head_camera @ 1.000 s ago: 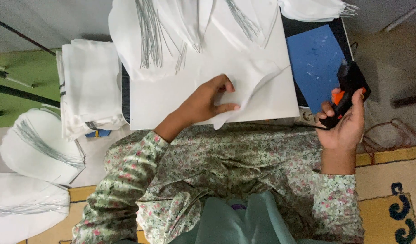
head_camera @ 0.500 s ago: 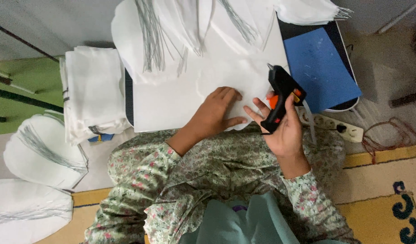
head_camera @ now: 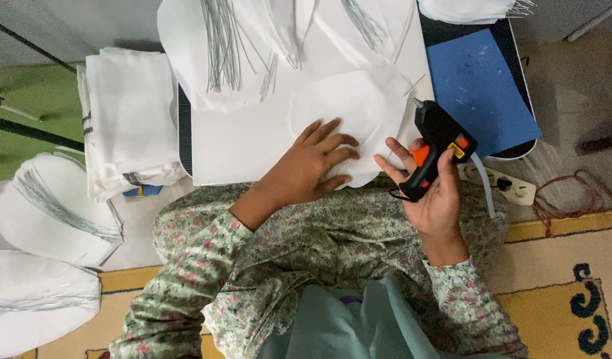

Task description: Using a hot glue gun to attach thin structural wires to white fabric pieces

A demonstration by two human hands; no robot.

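I note my left hand (head_camera: 312,166) spread flat on the white petal-shaped sheet (head_camera: 346,113) at the table's near edge, right hand (head_camera: 436,193) gripping the glue gun (head_camera: 439,143); risk: nozzle close by those fingers, a burn if it drifts.

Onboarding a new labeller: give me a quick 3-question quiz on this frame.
1. True or false: the right hand holds a black glue gun.
2. What does the left hand press on? A) blue sheet B) white petal-shaped piece C) power strip
3. Fill in: the glue gun's trigger is coloured ____.

Key: 1 true; 2 B; 3 orange.
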